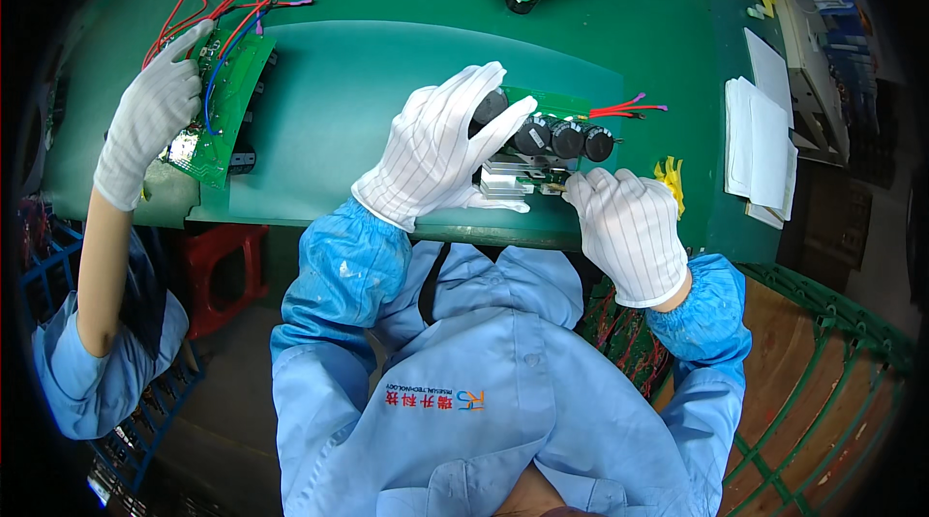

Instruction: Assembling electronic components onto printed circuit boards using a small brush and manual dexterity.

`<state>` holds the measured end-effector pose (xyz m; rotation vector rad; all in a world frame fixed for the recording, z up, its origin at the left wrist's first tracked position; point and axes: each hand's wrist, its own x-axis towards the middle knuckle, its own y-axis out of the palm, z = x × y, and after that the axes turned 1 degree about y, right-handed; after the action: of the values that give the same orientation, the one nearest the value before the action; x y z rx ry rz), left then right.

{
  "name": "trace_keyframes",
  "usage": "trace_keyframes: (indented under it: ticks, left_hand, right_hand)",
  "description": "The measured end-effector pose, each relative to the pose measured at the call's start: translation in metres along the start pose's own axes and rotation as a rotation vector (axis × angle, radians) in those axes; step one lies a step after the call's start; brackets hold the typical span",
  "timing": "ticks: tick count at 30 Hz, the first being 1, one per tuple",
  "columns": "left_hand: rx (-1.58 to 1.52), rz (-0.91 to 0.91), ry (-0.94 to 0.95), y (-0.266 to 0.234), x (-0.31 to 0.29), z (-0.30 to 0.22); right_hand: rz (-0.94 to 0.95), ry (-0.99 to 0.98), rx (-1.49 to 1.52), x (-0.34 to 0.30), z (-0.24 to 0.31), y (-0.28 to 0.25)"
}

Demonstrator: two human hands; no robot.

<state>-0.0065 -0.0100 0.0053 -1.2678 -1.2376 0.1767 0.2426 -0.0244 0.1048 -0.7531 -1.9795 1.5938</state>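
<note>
Greens, blues and striped white

The surface point(668, 53) is green, the mat point(329, 130) paler green. Left glove point(426, 149) and right glove point(631, 238) are white with thin dark stripes. The board point(527, 98) is green, its capacitors point(533, 137) black, its heatsink point(501, 180) silver, its wires point(624, 112) red. Sleeves point(348, 261) are bright blue, the shirt point(460, 348) paler blue, the stool point(218, 251) red.
</note>
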Motion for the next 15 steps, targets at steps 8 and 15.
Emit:
trace_keyframes:
  ticks: [8,15]
  left_hand:
    - [-0.093,-0.004,-0.059,-0.0058,0.0035,-0.0062]
    - [-0.092,-0.005,-0.055,-0.0053,0.0033,-0.0055]
  right_hand:
    - [0.030,-0.013,-0.033,0.0010,0.0014,-0.0009]
    - [0.032,-0.062,-0.053,0.0055,0.0010,-0.0057]
